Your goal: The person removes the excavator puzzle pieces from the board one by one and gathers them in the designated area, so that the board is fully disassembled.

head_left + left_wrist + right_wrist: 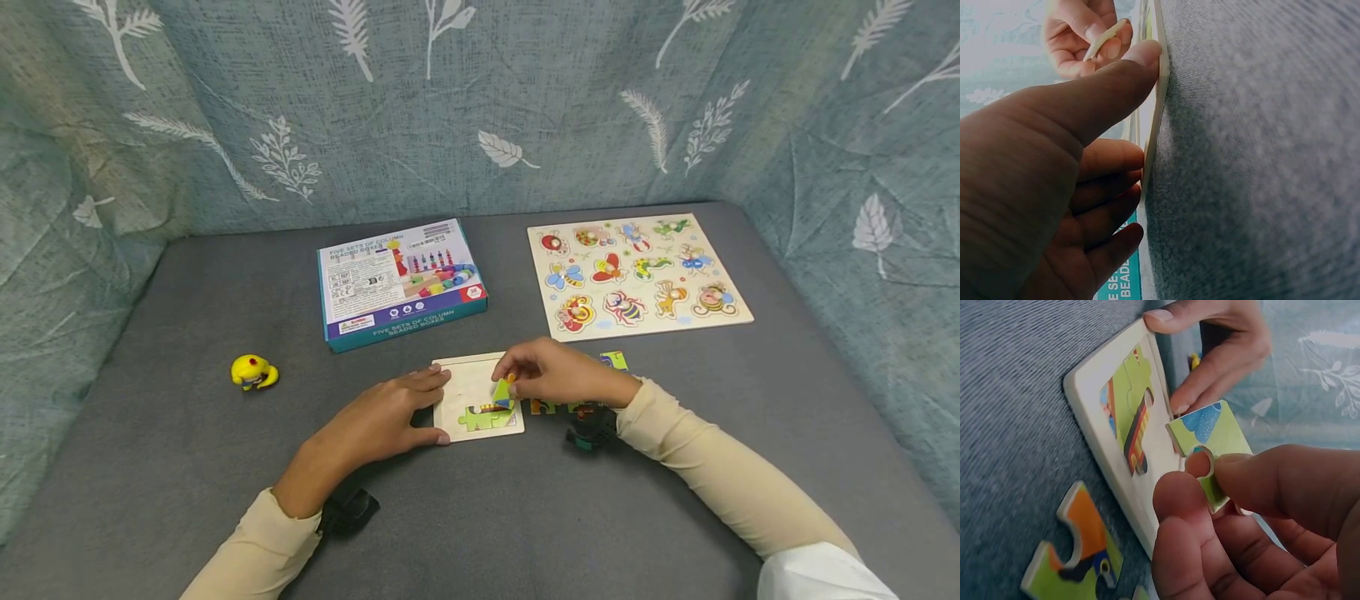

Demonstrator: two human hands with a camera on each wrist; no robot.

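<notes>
A small wooden puzzle board [459, 385] lies on the grey table, with joined green pieces [480, 418] along its lower part. My left hand [390, 417] rests at the board's left side, thumb on the near corner and fingers touching the edge farther up. Over the board's right side, my right hand [562, 371] pinches a green and blue jigsaw piece [1229, 428] between thumb and fingers. The piece is tilted and raised above the board in the right wrist view. Loose jigsaw pieces [1088, 534] lie beside the board, partly hidden under my right hand and wrist.
Behind the board stands a flat cardboard box [405, 283] of beads. A wooden insect puzzle [626, 271] lies at the back right. Off to the left sits a small yellow toy [251, 371]. A leaf-patterned curtain [480, 108] hangs behind the table.
</notes>
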